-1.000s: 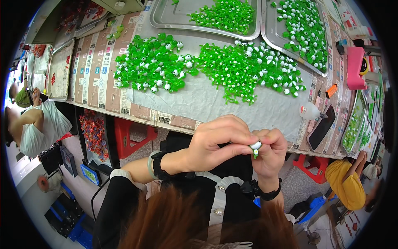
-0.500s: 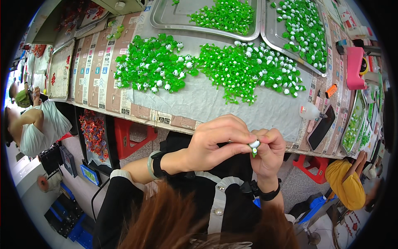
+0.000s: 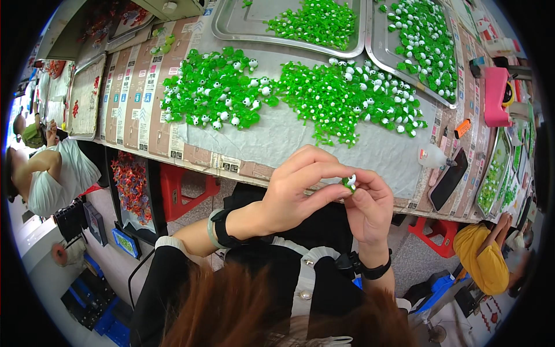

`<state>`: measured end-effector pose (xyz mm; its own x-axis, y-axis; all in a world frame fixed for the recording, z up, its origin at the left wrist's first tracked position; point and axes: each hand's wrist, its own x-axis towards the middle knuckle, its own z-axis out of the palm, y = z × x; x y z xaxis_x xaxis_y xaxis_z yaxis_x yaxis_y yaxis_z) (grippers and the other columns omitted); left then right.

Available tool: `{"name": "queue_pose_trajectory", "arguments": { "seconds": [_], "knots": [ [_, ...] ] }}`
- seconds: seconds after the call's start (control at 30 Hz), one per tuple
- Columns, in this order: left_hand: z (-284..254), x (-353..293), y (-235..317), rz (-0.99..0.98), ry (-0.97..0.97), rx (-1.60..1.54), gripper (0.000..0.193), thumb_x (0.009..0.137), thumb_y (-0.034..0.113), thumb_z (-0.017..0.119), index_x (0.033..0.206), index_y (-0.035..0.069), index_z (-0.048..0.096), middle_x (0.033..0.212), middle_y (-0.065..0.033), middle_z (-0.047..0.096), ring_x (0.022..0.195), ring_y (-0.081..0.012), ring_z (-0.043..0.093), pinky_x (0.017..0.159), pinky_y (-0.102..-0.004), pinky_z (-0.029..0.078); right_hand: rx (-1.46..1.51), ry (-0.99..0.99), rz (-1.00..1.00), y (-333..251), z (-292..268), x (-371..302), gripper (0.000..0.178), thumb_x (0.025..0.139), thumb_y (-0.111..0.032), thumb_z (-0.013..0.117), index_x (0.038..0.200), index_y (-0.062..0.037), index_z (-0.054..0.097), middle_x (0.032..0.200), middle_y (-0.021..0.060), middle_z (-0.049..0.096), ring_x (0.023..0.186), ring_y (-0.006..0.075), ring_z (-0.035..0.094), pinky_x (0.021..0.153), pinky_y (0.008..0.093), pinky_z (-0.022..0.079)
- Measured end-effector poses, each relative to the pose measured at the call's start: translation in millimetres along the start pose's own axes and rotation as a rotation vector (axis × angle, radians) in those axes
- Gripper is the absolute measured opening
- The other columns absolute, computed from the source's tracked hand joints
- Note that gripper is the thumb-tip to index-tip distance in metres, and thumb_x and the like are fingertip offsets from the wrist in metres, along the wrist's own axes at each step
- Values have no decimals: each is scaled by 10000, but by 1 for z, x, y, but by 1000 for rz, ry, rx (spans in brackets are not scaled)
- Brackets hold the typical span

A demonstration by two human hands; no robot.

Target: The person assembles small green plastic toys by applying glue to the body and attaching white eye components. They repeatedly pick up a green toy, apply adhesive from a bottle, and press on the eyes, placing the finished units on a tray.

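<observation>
In front of my chest, at the table's near edge, a small green-and-white toy figure [image 3: 350, 183] sits between my two hands. My left hand [image 3: 300, 188] pinches it from the left with thumb and forefinger. From the other side, my right hand [image 3: 371, 205] closes on it with thumb and forefinger, hiding part of it. On the grey cloth beyond lie a pile of green pieces with white ball-shaped heads [image 3: 215, 89], a pile of tiny green parts [image 3: 318, 101] and a pile of white-and-green parts [image 3: 390, 101].
Metal trays, one at the back [image 3: 237, 26] and one at the right [image 3: 381, 52], hold more green pieces. A clear bottle [image 3: 430, 155], a phone [image 3: 449, 179], an orange-handled tool [image 3: 462, 128] and a pink tape dispenser [image 3: 496, 95] are at the right. Co-workers sit at both sides.
Both hands have lifted slightly away from me with the toy figure. The figure has turned between the fingers, and its white part now points up more to the right.
</observation>
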<state>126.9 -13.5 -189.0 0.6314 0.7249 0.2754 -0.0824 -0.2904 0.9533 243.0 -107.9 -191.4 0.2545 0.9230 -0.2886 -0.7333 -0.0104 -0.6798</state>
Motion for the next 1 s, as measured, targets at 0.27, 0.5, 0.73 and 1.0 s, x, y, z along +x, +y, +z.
{"name": "queue_pose_trajectory", "arguments": {
  "seconds": [0.27,0.5,0.73,1.0],
  "knots": [
    [-49,4,-34,-167,67,686,165,657,20,580,819,32,555,749,-89,526,719,-242,508,644,-313,407,-654,490,-191,-11,-37,-10,291,767,-13,477,1052,20,432,914,80,495,730,105,488,677,230,411],
    [-10,9,-39,-7,-89,612,125,657,41,582,779,35,553,765,-100,536,739,-257,509,644,-318,416,-812,846,-662,-35,-75,-2,502,732,-16,538,1159,-2,274,1072,111,366,937,142,388,804,259,326],
    [13,20,-35,91,-381,896,154,578,26,501,732,30,506,700,-69,469,678,-225,489,555,-309,422,-1014,818,-646,-49,-95,24,527,714,-25,566,1156,21,282,1071,123,384,945,179,410,825,290,327],
    [0,27,-31,-299,-146,206,136,709,-10,513,844,-20,523,821,-108,545,735,-207,563,648,-259,457,-833,737,-607,-61,-123,32,275,748,-4,521,994,73,425,919,98,509,805,151,514,710,266,430]
  ]
}}
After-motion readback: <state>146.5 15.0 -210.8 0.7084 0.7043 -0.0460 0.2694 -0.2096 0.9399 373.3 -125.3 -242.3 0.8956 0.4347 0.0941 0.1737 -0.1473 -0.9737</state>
